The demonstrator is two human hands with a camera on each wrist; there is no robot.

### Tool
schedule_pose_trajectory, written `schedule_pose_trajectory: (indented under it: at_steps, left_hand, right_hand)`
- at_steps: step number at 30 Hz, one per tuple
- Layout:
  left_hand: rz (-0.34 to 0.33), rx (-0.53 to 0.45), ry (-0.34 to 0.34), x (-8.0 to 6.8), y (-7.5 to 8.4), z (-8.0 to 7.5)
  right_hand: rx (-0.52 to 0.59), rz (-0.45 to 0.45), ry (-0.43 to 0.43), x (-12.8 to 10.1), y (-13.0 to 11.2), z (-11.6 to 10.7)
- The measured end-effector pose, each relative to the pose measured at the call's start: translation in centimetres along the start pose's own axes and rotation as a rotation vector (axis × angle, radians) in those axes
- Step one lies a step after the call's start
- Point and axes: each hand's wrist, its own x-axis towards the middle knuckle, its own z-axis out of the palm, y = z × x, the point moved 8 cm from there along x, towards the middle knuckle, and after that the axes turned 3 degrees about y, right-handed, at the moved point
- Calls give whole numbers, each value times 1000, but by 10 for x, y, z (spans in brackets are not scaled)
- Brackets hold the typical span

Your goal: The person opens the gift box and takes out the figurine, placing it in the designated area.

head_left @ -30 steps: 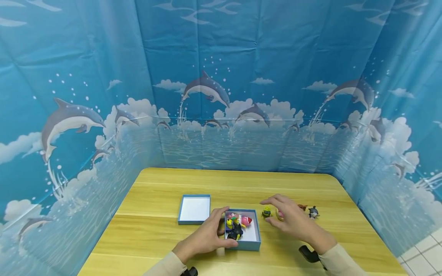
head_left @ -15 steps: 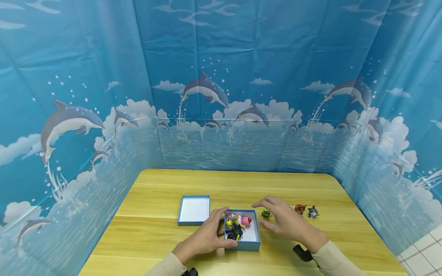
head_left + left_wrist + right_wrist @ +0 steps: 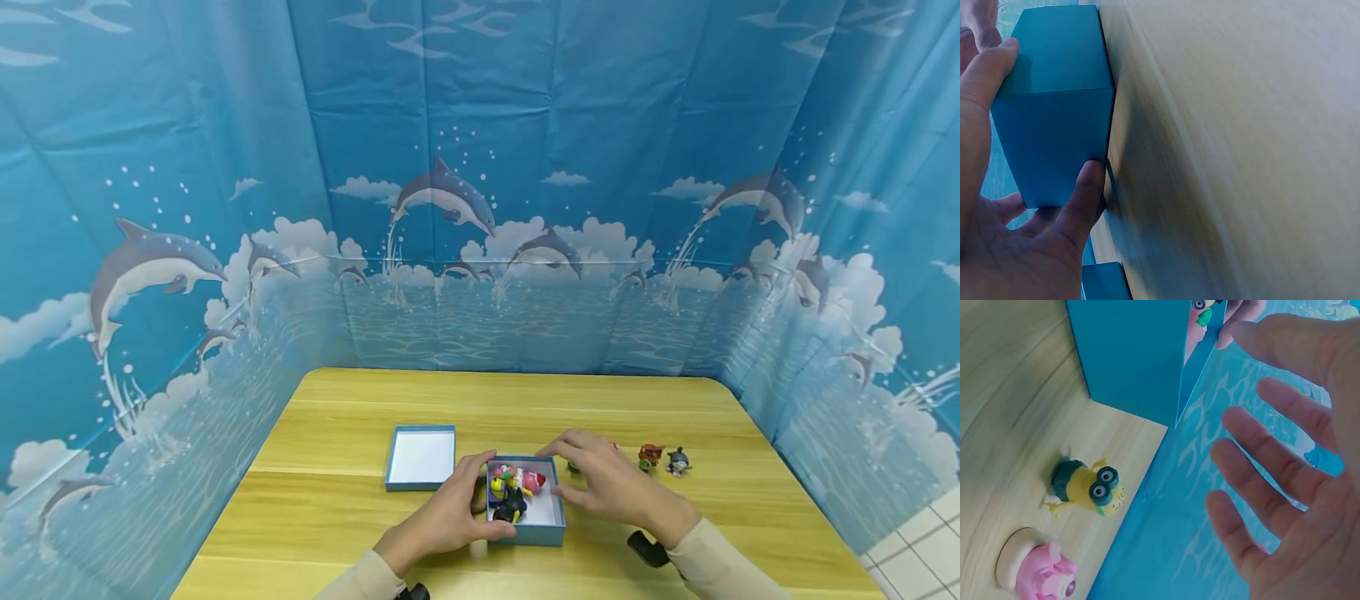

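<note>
My left hand grips the left side of a blue open box, thumb at its front and fingers toward its back. In the left wrist view, fingers of that hand wrap the teal wall. Inside lie toy figures: a pink one and a black one with yellow parts among them. My right hand hovers at the box's right edge. The right wrist view shows its fingers spread, holding nothing; whether its thumb touches the box I cannot tell. A yellow goggled minion figure stands beside the box.
A pink pig-like figure stands near the minion, mostly hidden behind my right hand in the head view. Farther right are an orange figure and a grey figure. The white-lined lid lies at left on the wooden table.
My right hand has moved left, from over the loose figures to the box's right edge, uncovering the orange figure and partly covering the minion. The left hand and box stay put.
</note>
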Motion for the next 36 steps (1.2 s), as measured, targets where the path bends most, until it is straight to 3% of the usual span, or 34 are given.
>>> schedule_pose_trajectory:
  at_steps: [10,22,36]
  left_hand:
    - [3,66,-6,1,-5,0]
    - [7,-5,-22,1,-5,1]
    - [20,43,-13,0,-4,1]
  right_hand:
    - [46,-19,-90,5,-4,11]
    - [35,14,-200,15,-10,22]
    - [116,-42,-261,27,-17,37]
